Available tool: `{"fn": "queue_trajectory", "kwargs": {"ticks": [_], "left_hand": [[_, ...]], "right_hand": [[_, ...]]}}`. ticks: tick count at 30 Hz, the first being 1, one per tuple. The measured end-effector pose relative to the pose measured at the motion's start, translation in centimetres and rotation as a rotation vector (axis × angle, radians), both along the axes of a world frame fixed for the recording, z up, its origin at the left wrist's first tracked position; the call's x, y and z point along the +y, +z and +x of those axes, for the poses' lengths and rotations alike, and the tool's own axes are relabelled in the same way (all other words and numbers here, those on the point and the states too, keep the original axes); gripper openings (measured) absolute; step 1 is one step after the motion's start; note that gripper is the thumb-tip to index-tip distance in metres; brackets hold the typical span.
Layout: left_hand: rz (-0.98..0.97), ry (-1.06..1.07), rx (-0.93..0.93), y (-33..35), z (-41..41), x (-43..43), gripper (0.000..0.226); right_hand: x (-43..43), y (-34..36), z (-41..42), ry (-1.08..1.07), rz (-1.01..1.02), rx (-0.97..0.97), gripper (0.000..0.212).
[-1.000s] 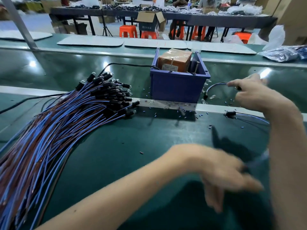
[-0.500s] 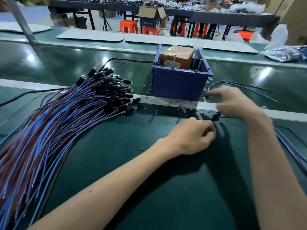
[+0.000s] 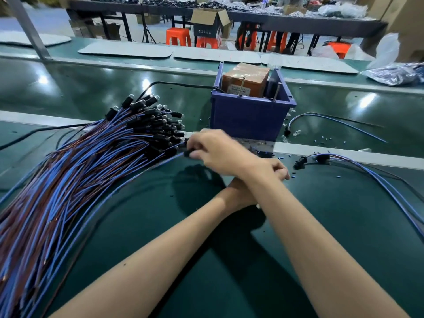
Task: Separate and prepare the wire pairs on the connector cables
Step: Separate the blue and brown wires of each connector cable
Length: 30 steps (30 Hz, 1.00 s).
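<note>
Right hand (image 3: 218,152) is across the body and onto the pile, fingers curled round a black connector (image 3: 188,154) at the near edge of the heap, and its blue cable (image 3: 137,177) trails away down and to the left over the green bench (image 3: 321,226). The right forearm crosses straight over the left wrist and covers most of the left hand (image 3: 278,172). Only a few curled fingers peek out past the wrist, and I cannot tell whether they grip anything. The big bundle of connector cables (image 3: 80,171) fans out on the left, blue and brown wires with the black heads bunched toward the middle, touching the right hand's fingertips. Directly behind the hands stands the blue bin (image 3: 247,118), with a brown carton (image 3: 245,79) inside it and a black cord (image 3: 174,83) running over its rim. Small blue offcuts (image 3: 263,153) are scattered along the pale strip (image 3: 321,149) at the bin's foot. Out to the right lie a few loose cables (image 3: 367,173), well apart from the bundle, and one more cable (image 3: 332,121) curves behind the strip. Further back there are white mats (image 3: 126,51), a plastic bag (image 3: 397,74) and orange stools (image 3: 179,36).
</note>
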<state>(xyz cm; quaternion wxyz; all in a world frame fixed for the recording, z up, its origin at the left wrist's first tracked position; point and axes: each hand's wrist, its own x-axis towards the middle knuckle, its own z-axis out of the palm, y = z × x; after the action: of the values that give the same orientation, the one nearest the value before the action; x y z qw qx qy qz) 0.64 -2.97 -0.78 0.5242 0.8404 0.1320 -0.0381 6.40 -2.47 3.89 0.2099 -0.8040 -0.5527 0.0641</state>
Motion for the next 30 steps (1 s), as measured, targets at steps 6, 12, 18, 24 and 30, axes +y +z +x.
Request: {"fn": "queue_trajectory", "kwargs": {"ticks": [6,12,18,24,30], "left_hand": [[-0.473,0.208,-0.436,1.9,1.9,-0.6,0.032],[-0.708,0.276,-0.546,1.9,2.1,-0.1,0.041],[-0.762,0.432,-0.616,1.6,2.6,0.1,0.028],[-0.793,0.528,-0.695,1.2,3.1,0.1,0.008],[-0.551,0.425,-0.653,0.7,3.1,-0.1,0.021]], "right_hand": [[-7.6,4.0,3.5,-0.088,0.876,1.018,0.01],[-10.4,2.7,5.5,-0.268,0.991,1.06,0.014],[-11.7,1.6,7.2,-0.474,0.799,0.772,0.025],[-12.9,1.4,7.8,-0.632,0.713,0.664,0.017],[-11.8,2.0,7.0,-0.597,0.67,0.759,0.015]]}}
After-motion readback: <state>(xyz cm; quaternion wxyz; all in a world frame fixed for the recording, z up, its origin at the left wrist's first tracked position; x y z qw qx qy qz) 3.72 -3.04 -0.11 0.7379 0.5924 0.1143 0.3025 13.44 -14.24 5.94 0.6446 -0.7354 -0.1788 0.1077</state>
